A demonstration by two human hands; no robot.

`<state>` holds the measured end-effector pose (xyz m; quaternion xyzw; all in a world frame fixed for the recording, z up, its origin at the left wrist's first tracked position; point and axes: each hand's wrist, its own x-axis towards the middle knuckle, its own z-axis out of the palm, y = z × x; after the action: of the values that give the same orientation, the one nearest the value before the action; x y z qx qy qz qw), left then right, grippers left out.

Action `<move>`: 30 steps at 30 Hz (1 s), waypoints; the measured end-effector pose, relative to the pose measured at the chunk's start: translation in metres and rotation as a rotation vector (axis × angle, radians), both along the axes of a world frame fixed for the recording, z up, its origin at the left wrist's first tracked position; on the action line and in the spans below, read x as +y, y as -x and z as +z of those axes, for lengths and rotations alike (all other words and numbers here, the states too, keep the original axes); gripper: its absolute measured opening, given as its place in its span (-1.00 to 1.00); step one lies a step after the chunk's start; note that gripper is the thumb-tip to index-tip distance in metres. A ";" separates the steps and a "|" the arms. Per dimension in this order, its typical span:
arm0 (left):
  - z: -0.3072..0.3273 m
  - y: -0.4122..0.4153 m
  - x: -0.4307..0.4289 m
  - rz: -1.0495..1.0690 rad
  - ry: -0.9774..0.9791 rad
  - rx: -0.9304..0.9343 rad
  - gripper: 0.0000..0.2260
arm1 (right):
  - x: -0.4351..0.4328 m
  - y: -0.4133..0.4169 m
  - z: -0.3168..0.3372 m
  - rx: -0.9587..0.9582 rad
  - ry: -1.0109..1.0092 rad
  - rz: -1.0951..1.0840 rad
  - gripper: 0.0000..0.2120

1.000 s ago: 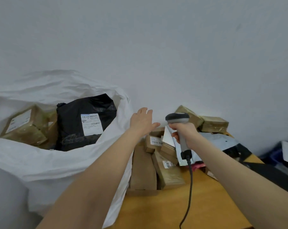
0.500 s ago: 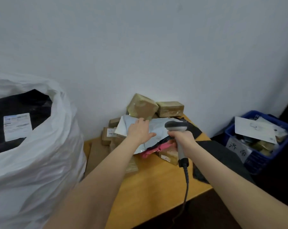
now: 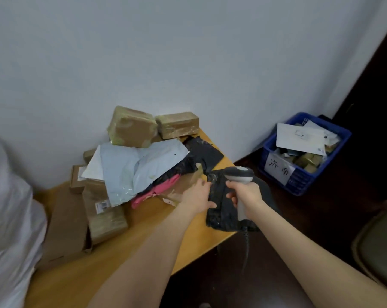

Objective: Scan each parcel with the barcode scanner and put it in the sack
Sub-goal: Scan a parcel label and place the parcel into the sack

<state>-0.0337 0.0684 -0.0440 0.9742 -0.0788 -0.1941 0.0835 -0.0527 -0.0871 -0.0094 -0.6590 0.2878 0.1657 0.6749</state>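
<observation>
Right grip [image 3: 246, 193] curls round the barcode scanner [image 3: 239, 174] handle, its head just above a black parcel [image 3: 221, 212] at the table [image 3: 143, 232] edge. Left grip [image 3: 198, 196] pinches that parcel's edge, thumb on top. Far left stands the white sack [image 3: 10, 218].

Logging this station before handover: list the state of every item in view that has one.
left hand, gripping the black parcel's edge.
right hand, gripping the barcode scanner.
barcode scanner, held head-up, cord hanging.
black parcel, lying at the right edge of the table.
sack, bulging, mouth out of view.
blue crate, filled with parcels.
</observation>
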 end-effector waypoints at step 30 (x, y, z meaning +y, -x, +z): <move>-0.035 -0.096 -0.087 0.421 0.350 -0.074 -0.77 | -0.087 -0.077 -0.016 -0.113 -0.135 -0.086 -0.90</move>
<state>0.0623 -0.0184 -0.0785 0.9464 0.0899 -0.1204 0.2860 0.0244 -0.1742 -0.0253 -0.6073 0.2653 0.1181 0.7395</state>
